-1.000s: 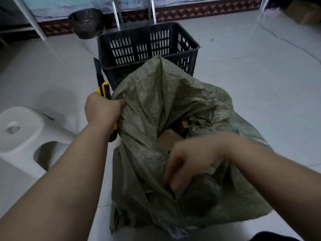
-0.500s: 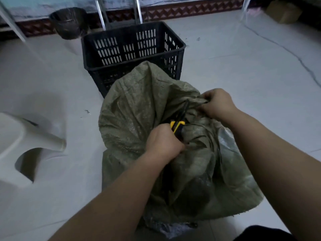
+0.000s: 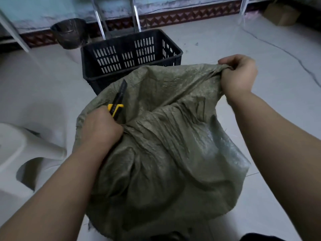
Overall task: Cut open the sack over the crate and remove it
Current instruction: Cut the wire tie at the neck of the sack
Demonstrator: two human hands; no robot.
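Observation:
A grey-green woven sack (image 3: 170, 153) lies crumpled over a bulky load on the floor in front of me. My left hand (image 3: 100, 129) grips a yellow and black utility knife (image 3: 118, 103) together with a fold of the sack; the knife points up and away from me. My right hand (image 3: 238, 73) grips a bunched corner of the sack and holds it up to the right, stretching the cloth taut. A black slatted plastic crate (image 3: 132, 54) stands empty just behind the sack. What the sack covers is hidden.
A white plastic stool (image 3: 20, 153) stands at the left. A dark bucket (image 3: 69, 33) sits by the wall behind the crate, beside metal legs (image 3: 100, 20). A cardboard box (image 3: 281, 14) is at the far right. Pale floor tiles (image 3: 260, 49) surround the sack.
My right hand has moved up and right, pulling the sack's corner taut. My left hand with the knife has shifted left. The sack's opening seen one second ago is now covered.

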